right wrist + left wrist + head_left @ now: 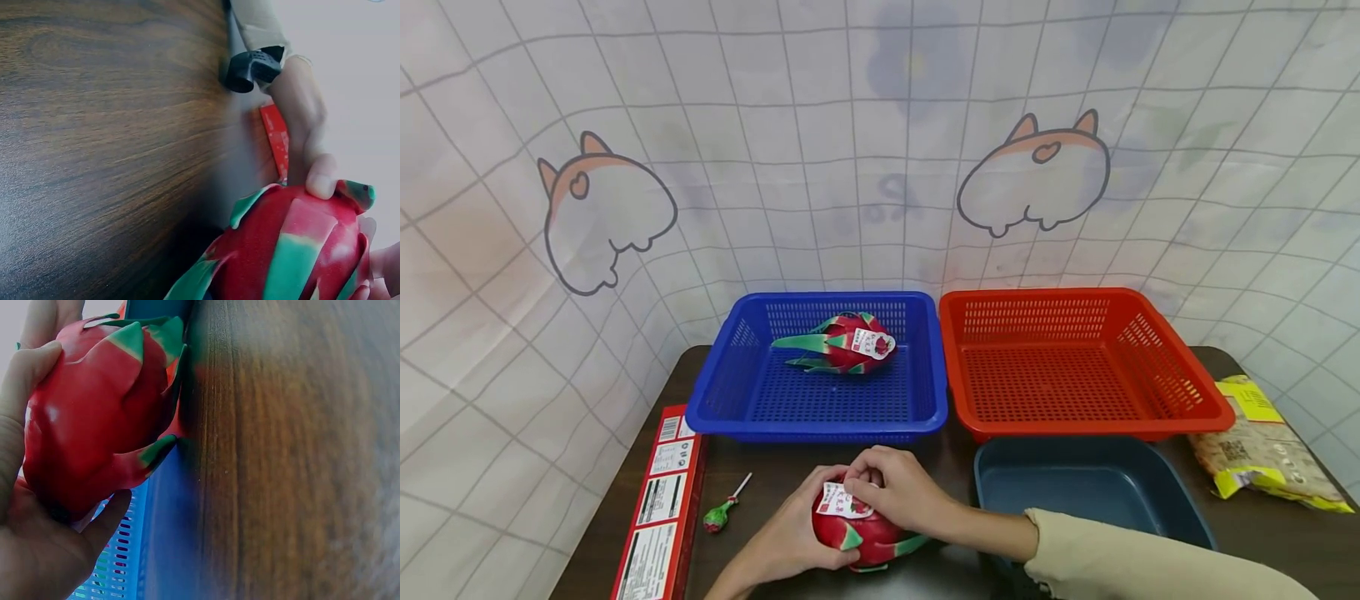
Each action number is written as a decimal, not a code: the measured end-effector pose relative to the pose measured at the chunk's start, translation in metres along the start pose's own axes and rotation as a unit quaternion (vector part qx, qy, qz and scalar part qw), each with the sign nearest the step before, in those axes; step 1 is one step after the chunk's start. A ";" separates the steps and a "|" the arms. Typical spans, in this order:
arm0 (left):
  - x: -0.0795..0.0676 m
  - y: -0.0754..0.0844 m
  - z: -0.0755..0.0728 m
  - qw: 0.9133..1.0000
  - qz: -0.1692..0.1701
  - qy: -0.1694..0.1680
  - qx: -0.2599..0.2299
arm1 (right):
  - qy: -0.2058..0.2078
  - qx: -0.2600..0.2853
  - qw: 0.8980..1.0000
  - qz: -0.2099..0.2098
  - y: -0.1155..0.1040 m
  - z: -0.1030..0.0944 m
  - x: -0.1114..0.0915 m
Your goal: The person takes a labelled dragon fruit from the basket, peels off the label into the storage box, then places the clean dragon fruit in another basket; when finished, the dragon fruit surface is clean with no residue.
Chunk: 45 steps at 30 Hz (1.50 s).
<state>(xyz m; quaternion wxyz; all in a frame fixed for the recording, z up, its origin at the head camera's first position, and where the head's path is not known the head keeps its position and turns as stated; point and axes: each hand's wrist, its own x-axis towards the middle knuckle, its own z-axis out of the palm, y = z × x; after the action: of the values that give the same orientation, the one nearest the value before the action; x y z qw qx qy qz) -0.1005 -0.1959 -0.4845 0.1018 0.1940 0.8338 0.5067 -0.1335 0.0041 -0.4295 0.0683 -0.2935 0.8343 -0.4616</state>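
Note:
A red dragon fruit (871, 540) with green-tipped scales is at the near middle of the table. My left hand (803, 527) grips it from the left side, thumb toward me and fingers round the far side. On its top lies a white printed label (837, 500). The curled fingers of my right hand (901, 490) pinch at the label's right part; the fingertips partly cover it. In the left wrist view the dragon fruit (87, 419) sits against the left palm. The right wrist view shows the left thumb pressing on its skin, with the right fingers partly cut off at the edge.
A blue basket (816, 425) at the back holds another labelled dragon fruit (857, 343). To its right stand a red basket (1075, 427) and a dark blue tray (1090, 450). A red box (658, 508), a green lollipop (717, 517) and a yellow-and-clear packet (1262, 442) lie around.

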 end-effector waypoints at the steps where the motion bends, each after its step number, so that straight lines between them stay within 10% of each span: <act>1: 0.000 0.000 0.000 1.000 0.001 0.000 0.001 | -0.001 0.001 1.000 0.003 0.000 0.000 0.000; 45: 0.000 0.000 -0.001 1.000 0.010 -0.006 0.007 | -0.094 0.150 0.973 0.146 -0.010 -0.025 0.008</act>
<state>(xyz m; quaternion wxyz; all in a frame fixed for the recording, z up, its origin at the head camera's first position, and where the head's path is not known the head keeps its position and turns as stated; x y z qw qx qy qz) -0.1004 -0.1966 -0.4837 0.1007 0.2063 0.8349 0.5003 -0.1453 0.0136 -0.4059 0.2566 -0.1970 0.7791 -0.5369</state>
